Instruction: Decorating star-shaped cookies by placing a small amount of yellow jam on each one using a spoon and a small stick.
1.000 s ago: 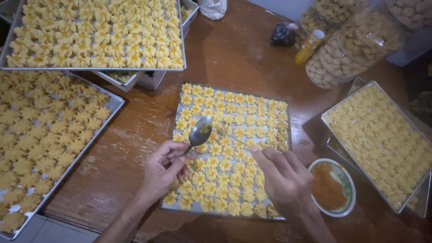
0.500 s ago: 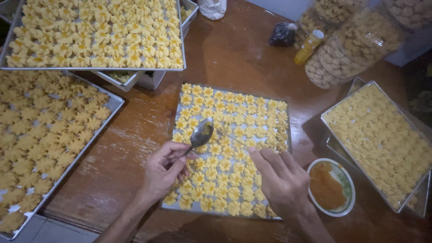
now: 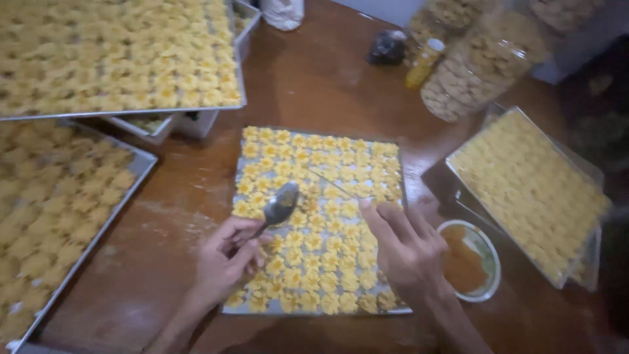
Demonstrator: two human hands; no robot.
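Observation:
A metal baking tray (image 3: pixel 240 172) lies in the middle of the wooden table, covered with rows of small yellow flower-shaped cookies (image 3: pixel 327 164). My left hand (image 3: pixel 226 259) rests at the tray's left edge and holds a metal spoon (image 3: pixel 280 204) with its bowl raised over the cookies. My right hand (image 3: pixel 407 249) hovers over the tray's right side, pinching a thin stick (image 3: pixel 334 185) whose tip reaches toward the cookies in the middle rows.
A small bowl of orange-brown paste (image 3: pixel 470 261) sits right of the tray. More cookie trays lie at the left (image 3: pixel 72 210), top left (image 3: pixel 118 59) and right (image 3: pixel 531 190). Clear jars of biscuits (image 3: pixel 478 65) and a small yellow bottle (image 3: pixel 422 62) stand at the back.
The spoon has dipped slightly lower and leftward over the cookies. My right hand has shifted a little along the tray; the view has tilted slightly.

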